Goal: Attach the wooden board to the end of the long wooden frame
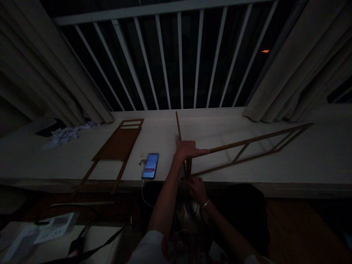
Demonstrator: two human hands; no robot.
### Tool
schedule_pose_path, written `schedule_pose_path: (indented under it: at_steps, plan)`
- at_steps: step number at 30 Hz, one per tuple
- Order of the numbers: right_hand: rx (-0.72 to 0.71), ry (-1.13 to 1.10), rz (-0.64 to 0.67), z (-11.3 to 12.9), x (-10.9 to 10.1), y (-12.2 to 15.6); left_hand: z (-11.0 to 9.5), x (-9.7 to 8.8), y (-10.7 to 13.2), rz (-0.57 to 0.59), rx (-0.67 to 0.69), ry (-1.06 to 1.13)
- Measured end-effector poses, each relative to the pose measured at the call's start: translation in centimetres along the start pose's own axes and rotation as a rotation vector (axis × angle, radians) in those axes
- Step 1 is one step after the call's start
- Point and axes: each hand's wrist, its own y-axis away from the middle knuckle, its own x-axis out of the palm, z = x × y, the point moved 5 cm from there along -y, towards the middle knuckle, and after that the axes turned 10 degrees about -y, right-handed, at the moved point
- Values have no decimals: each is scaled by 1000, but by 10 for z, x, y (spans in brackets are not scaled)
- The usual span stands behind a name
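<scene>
The left hand (189,150) lies spread across the end of a thin wooden ladder frame (247,140), which rests flat on the white bench (220,121); a loose wooden strip (178,126) stands just beside it; the right hand (197,190) curls at the frame's near end, whether clamped on it I cannot tell.

No legible text: phone screen (150,166) pixelated, printed paper (55,229) too dim and small.

Left hand (188,149) has room on the white ledge (233,124) toward 12 o'clock, right up to the white railing (180,60) (bars the whole way across). Phone (150,166) is in the way at 9 o'clock, and the long wooden frame (247,140) sits at 3 o'clock.
</scene>
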Motion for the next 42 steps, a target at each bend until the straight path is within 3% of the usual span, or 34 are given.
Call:
schedule_pose_path:
  at_steps: [10, 29, 42]
  plan:
    - [29, 48, 64, -1, 1, 2, 1, 1, -1, 3, 10, 3]
    - [49, 34, 61, 6, 5, 1, 0, -3, 3, 5, -9, 9]
    - [91, -19, -44, 12, 11, 3, -1, -4, 3, 10, 0, 6]
